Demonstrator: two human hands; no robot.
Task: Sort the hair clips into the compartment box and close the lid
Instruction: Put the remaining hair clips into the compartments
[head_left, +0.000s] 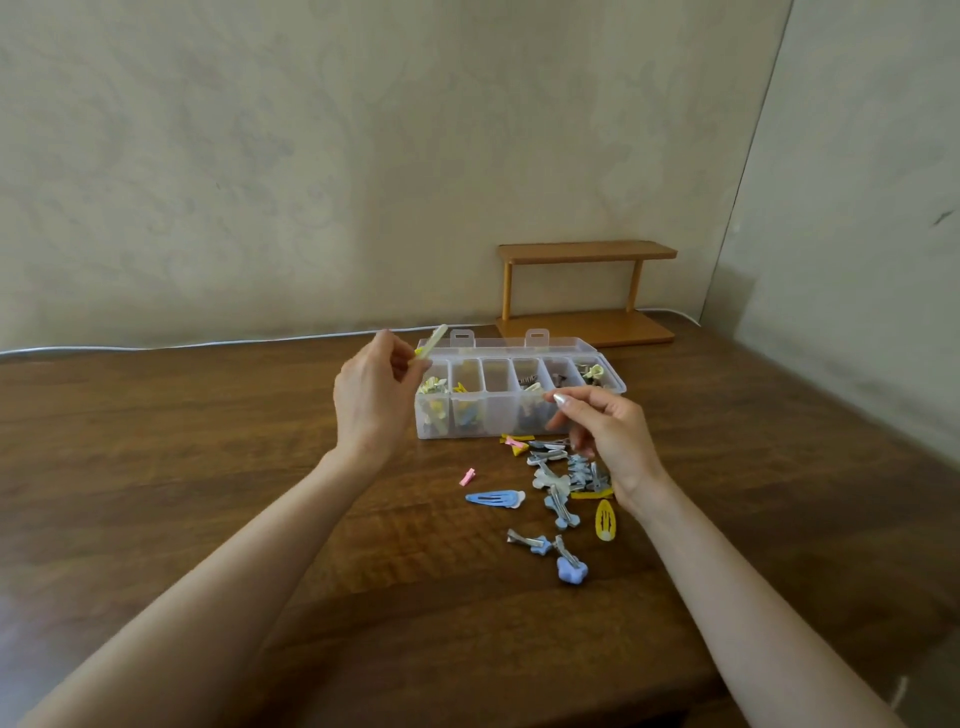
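Wooden table (208, 467): left hand (371, 400) pinches pale yellow clip (434, 340); right hand (605, 431) curled, contents unclear.

No legible text, labels, brands or numbers anywhere in view. The compartment box (498, 415) just beyond both sets of fingertips is plain clear plastic with nothing readable on it. The pale yellow clip (434, 340) pinched in the left hand (371, 400) and the loose clips (561, 483) under the right hand (602, 431) are too small to show any marking.
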